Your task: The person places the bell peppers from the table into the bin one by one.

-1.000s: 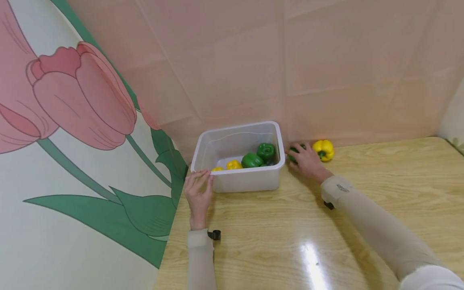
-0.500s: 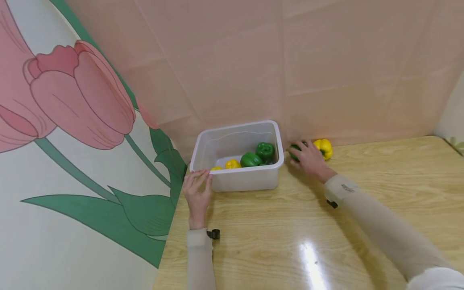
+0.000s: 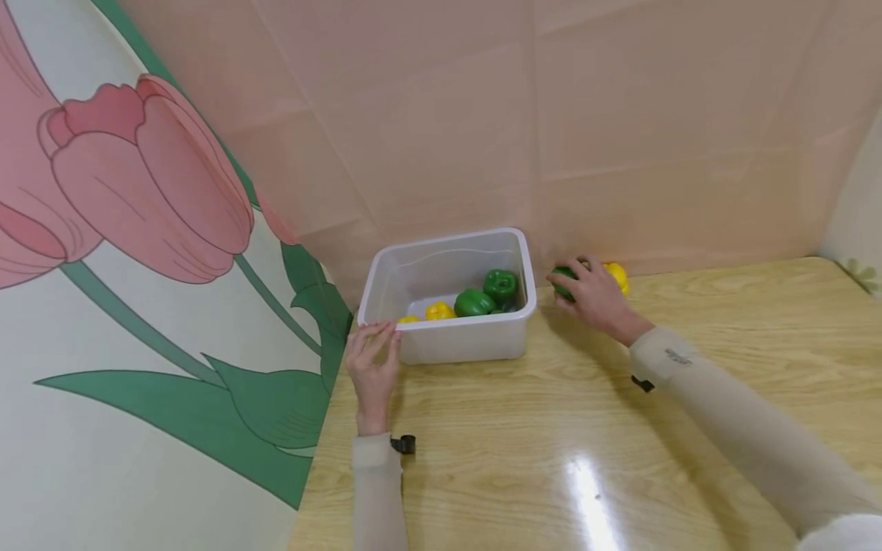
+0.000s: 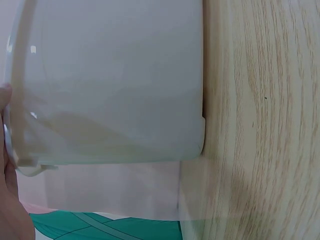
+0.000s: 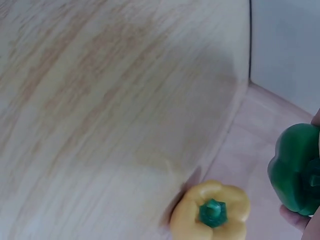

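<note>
My right hand [image 3: 598, 297] grips a green bell pepper [image 3: 565, 283], with fingers partly covering it, just right of the white plastic bin [image 3: 468, 341]. In the right wrist view this green pepper [image 5: 295, 167] shows at the right edge, fingertips around it. Behind the hand stands a yellow bell pepper [image 3: 617, 278], whose green stem faces the right wrist camera. My left hand [image 3: 372, 369] holds the bin's rim at its near left corner, thumb and fingers at the edge. Inside the bin lie green bell peppers [image 3: 474, 302] and yellow bell peppers [image 3: 439, 311], partly hidden by the front wall.
The bin stands on a wood-grain table [image 3: 510, 444] against a pinkish sheet-covered wall [image 3: 441, 138]. On the left, a wall painted with tulips [image 3: 158, 176] runs along the table edge.
My right hand has closed around the green pepper and drawn it slightly up and away from the bin, now overlapping more of the yellow pepper. The left hand stays at the rim.
</note>
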The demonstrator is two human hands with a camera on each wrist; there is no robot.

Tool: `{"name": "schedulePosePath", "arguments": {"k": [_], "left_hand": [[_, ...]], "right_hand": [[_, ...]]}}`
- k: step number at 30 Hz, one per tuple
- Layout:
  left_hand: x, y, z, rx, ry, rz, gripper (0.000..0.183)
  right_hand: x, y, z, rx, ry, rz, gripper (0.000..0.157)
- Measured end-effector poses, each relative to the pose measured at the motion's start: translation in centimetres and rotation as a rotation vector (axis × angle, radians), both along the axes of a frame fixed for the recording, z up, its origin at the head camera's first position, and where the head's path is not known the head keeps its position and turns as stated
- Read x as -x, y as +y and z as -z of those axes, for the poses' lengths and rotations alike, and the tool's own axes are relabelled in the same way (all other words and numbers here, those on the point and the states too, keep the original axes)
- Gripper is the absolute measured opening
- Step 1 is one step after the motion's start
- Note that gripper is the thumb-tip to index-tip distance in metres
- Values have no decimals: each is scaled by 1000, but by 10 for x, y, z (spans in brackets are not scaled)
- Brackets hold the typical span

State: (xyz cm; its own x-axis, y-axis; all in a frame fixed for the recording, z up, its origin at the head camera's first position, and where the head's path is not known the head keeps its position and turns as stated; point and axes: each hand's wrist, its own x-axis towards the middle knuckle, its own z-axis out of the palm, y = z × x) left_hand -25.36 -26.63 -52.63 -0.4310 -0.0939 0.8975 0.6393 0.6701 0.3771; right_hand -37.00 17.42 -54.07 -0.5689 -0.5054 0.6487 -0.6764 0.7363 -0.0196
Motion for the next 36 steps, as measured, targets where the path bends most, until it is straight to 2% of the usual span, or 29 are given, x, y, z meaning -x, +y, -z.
{"name": "schedulePosePath", "arguments": {"k": [17, 25, 29, 31, 34, 36], "left_hand": [[0, 2, -1, 2, 14, -2, 20], [0, 2, -1, -16, 27, 8, 23], [1, 2, -1, -23, 41, 15, 24], [2, 1, 0, -22, 41, 12, 23], [2, 1, 1, -15, 33, 5, 23], [1, 1, 1, -11, 26, 4, 22]], "right_hand": [[-7, 5, -20, 50, 48, -11, 42], [-8, 7, -36, 73, 76, -61, 39], [-6, 8, -41, 82, 92, -80, 33], [-6, 8, -42, 93, 106, -96, 39], [-6, 8, -45, 105, 120, -110, 60], [-6, 8, -46, 106, 125, -110, 64]]}}
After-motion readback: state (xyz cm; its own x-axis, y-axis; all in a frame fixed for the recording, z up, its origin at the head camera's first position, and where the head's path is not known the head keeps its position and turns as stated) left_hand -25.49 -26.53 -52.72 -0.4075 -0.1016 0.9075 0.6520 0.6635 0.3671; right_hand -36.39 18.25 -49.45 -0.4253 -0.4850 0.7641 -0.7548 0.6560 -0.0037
